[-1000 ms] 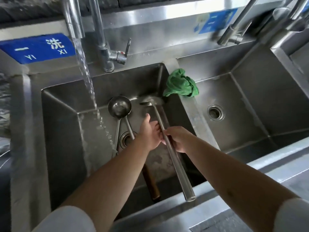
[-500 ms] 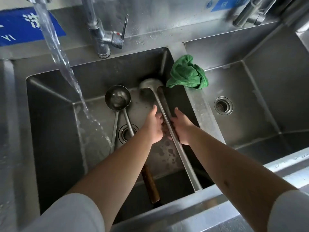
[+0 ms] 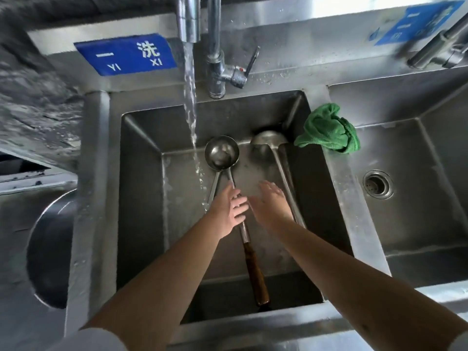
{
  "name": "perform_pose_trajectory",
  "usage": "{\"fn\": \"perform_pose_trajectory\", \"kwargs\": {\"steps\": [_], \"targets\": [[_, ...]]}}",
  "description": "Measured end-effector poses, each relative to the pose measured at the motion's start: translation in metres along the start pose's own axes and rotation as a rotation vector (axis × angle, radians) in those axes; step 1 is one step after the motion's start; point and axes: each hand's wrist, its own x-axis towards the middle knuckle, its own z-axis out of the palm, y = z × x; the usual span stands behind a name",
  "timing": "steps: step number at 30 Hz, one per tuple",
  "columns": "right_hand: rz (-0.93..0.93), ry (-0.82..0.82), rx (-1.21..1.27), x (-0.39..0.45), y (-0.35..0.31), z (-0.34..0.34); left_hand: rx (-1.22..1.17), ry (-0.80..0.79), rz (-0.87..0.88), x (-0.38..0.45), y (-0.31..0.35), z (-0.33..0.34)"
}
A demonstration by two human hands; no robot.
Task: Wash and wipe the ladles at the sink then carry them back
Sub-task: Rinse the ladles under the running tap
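Note:
Two ladles lie in the left sink basin (image 3: 141,198). One has a round steel bowl and a brown wooden handle, the wooden-handled ladle (image 3: 221,153); a second thin steel shaft (image 3: 214,186) runs beside it. My left hand (image 3: 228,211) lies over this ladle's steel shaft with fingers spread. The all-steel ladle (image 3: 269,139) leans bowl-down along the basin's right wall. My right hand (image 3: 269,207) hovers beside that ladle's shaft, fingers straight and blurred, holding nothing.
Water (image 3: 191,110) pours from the tap (image 3: 188,19) just left of the ladle bowl. A green cloth (image 3: 329,130) sits on the divider between the basins. The right basin has a drain (image 3: 377,184). A large round metal pot (image 3: 50,249) stands at the left.
Both hands have let go of the all-steel ladle, which now rests against the right wall. My left hand has moved left onto the wooden-handled ladle's shaft. The view has shifted right.

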Motion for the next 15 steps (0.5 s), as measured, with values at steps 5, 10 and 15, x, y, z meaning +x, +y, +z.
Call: {"fn": "perform_pose_trajectory", "kwargs": {"steps": [5,10,15], "targets": [[0.034,-0.143,0.144,-0.009,-0.042,0.046,0.01,0.17,0.052,-0.009,-0.001,-0.054],[0.13,-0.283,0.206,0.021,-0.055,0.106,0.128,0.248,0.052,-0.001,-0.011,-0.1],[0.401,-0.26,0.38,0.051,-0.046,0.158,0.351,0.299,0.106,0.032,-0.02,-0.129]]}}
